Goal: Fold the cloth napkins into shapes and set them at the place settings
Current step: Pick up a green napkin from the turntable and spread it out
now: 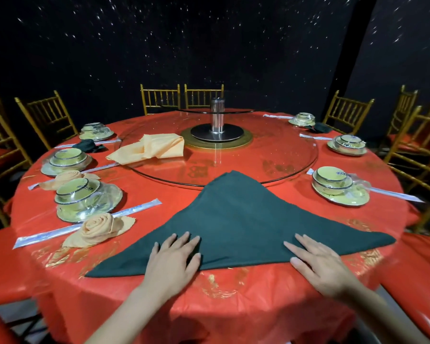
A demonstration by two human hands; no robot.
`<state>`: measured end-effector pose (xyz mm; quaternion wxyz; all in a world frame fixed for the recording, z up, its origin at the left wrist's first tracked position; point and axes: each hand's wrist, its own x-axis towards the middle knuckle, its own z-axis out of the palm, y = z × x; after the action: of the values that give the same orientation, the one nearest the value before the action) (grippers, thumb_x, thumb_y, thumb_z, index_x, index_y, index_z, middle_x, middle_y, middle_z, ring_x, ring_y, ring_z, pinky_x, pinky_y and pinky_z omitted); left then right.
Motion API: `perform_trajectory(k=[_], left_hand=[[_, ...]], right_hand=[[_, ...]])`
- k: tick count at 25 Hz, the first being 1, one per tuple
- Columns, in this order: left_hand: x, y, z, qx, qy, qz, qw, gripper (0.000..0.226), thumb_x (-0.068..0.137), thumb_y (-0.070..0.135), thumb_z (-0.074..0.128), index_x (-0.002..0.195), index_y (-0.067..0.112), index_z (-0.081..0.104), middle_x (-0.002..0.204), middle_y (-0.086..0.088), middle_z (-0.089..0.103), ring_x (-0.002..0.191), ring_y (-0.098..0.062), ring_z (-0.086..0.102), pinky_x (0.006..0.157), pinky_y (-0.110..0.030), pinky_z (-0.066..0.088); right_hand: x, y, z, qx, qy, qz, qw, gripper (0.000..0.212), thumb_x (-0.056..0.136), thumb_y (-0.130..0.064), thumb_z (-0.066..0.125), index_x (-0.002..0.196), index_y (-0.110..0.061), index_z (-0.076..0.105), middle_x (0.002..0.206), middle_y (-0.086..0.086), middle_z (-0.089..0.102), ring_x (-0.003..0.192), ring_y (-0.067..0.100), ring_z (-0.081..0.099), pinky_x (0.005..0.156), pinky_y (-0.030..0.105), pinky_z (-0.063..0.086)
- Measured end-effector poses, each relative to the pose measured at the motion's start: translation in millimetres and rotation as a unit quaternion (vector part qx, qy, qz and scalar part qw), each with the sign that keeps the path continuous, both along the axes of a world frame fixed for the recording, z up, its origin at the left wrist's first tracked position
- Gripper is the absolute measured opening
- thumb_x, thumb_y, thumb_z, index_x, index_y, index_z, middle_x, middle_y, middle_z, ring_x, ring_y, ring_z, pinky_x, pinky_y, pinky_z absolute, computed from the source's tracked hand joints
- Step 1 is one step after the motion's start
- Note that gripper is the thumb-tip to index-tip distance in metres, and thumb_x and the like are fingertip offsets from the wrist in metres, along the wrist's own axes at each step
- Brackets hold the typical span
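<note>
A dark green cloth napkin (236,224), folded into a wide triangle, lay flat on the near side of the round table under a shiny red cover (233,306). Its apex pointed away from the person and reached the rim of the round glass turntable (271,155).

The left hand (174,259) rested flat on the napkin's near edge, left of centre, fingers straight and slightly spread, gripping nothing. The right hand (318,264) lay the same way further right, its straight fingers pressing the cloth, with nothing held.

To the left, a peach cloth napkin rolled into a rose (97,229) sat just beside a plastic-wrapped yellow bowl set (85,197) and a paper-sleeved pair of chopsticks (137,208). A 2nd peach rose napkin (67,177) sat further back. A loose peach cloth (152,148) lay crumpled on the turntable's left part. Gold-coloured chairs (47,115) ringed the table.
</note>
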<state>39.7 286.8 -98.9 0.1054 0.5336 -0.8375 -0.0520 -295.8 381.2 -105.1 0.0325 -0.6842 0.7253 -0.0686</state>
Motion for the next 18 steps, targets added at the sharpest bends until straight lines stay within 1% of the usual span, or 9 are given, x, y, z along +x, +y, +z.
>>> perform_trajectory(k=[1,3,5,8,10,12,13,15,18], left_hand=[[0,0,-1,0.025,-0.017,0.015,0.999,0.067,0.082,0.062,0.009,0.143,0.042,0.029,0.154,0.016,0.022,0.144,-0.014,0.015,0.114,-0.049,0.014],[1,0,1,0.042,-0.028,0.024,0.998,0.052,0.094,0.052,0.025,0.145,0.041,0.026,0.156,0.013,0.016,0.145,-0.013,0.008,0.115,-0.054,0.010],[1,0,6,0.049,-0.029,0.043,0.997,0.050,0.095,0.044,0.031,0.145,0.039,0.028,0.157,0.011,0.015,0.145,-0.018,0.007,0.114,-0.057,0.010],[-29,4,16,0.028,-0.028,0.043,0.998,0.053,0.095,0.044,0.030,0.147,0.031,0.025,0.158,0.007,0.010,0.146,-0.025,0.003,0.112,-0.060,0.007],[-62,12,20,0.023,-0.018,-0.010,1.000,0.055,0.097,0.046,0.027,0.148,0.030,0.020,0.159,0.006,0.008,0.146,-0.024,0.000,0.112,-0.060,0.002],[-86,16,17,0.047,-0.026,-0.039,0.998,0.054,0.097,0.048,0.024,0.149,0.034,0.014,0.159,0.006,0.005,0.146,-0.026,-0.003,0.109,-0.063,-0.002],[-91,16,12,0.063,-0.037,-0.034,0.997,0.054,0.097,0.049,0.022,0.149,0.037,0.010,0.159,0.006,0.002,0.145,-0.027,-0.006,0.108,-0.066,-0.004],[-90,12,1,0.081,-0.060,-0.014,0.995,0.055,0.097,0.053,0.018,0.148,0.042,0.005,0.159,0.008,-0.004,0.145,-0.027,-0.011,0.105,-0.068,-0.007],[-85,10,-5,0.076,-0.071,-0.003,0.995,0.055,0.095,0.056,0.017,0.147,0.044,0.003,0.158,0.010,-0.006,0.145,-0.027,-0.013,0.105,-0.068,-0.007]], right_hand=[[2,0,4,0.021,-0.005,0.005,1.000,0.108,0.054,-0.085,-0.029,0.144,-0.047,0.018,0.157,-0.010,0.010,0.144,0.004,0.001,0.112,0.021,-0.001],[6,-1,10,0.034,-0.010,0.004,0.999,0.110,0.052,-0.086,-0.029,0.145,-0.047,0.017,0.158,-0.009,0.008,0.144,0.003,-0.001,0.111,0.020,-0.004],[13,-4,15,0.033,-0.001,-0.005,0.999,0.115,0.049,-0.086,-0.031,0.145,-0.046,0.017,0.158,-0.007,0.008,0.144,0.005,-0.001,0.114,0.024,-0.003],[38,-14,18,0.011,0.006,-0.005,1.000,0.119,0.046,-0.082,-0.037,0.148,-0.042,0.012,0.159,-0.006,0.003,0.145,0.006,-0.005,0.116,0.031,-0.003],[67,-24,18,-0.015,-0.023,0.001,1.000,0.103,0.062,-0.078,-0.029,0.148,-0.039,0.011,0.159,-0.006,0.003,0.144,0.006,-0.005,0.116,0.031,-0.004],[93,-35,14,-0.017,-0.032,0.006,0.999,0.067,0.087,-0.060,-0.004,0.149,-0.038,0.009,0.159,-0.005,0.002,0.145,0.008,-0.005,0.116,0.032,-0.004],[100,-39,9,-0.010,-0.027,0.004,1.000,0.055,0.095,-0.050,0.006,0.149,-0.038,0.008,0.159,-0.004,0.001,0.145,0.009,-0.005,0.116,0.033,-0.003],[103,-41,2,0.001,-0.008,0.004,1.000,0.051,0.099,-0.044,0.013,0.149,-0.039,0.006,0.159,-0.004,-0.001,0.145,0.011,-0.006,0.116,0.034,-0.003],[78,-33,-1,0.012,0.011,-0.012,1.000,0.050,0.099,-0.045,0.008,0.149,-0.039,0.002,0.159,-0.007,-0.004,0.145,0.011,-0.008,0.116,0.034,-0.004]])
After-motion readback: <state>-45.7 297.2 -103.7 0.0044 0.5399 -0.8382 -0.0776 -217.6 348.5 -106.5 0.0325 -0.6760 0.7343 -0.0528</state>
